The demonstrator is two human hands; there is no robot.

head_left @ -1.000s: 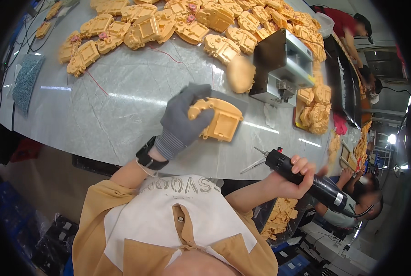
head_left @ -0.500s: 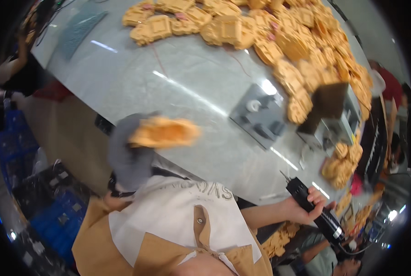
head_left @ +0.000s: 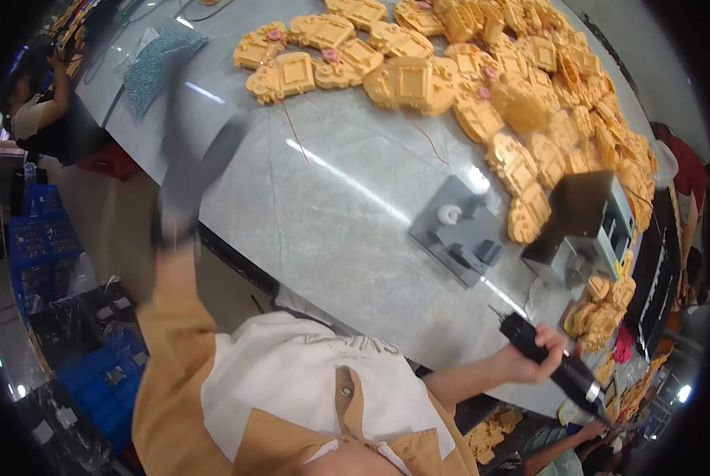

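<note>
The right hand [head_left: 533,361] is closed around a black power screwdriver [head_left: 557,366] at the near edge of the grey table [head_left: 331,214], its tip over bare tabletop. The gloved left hand [head_left: 192,159] is raised over the table's left edge, too blurred to tell its grip. Orange plastic parts [head_left: 482,87] crowd the far side; a grey jig [head_left: 462,230] sits between.

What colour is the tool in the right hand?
Black: the power screwdriver in the right hand, head view.
</note>
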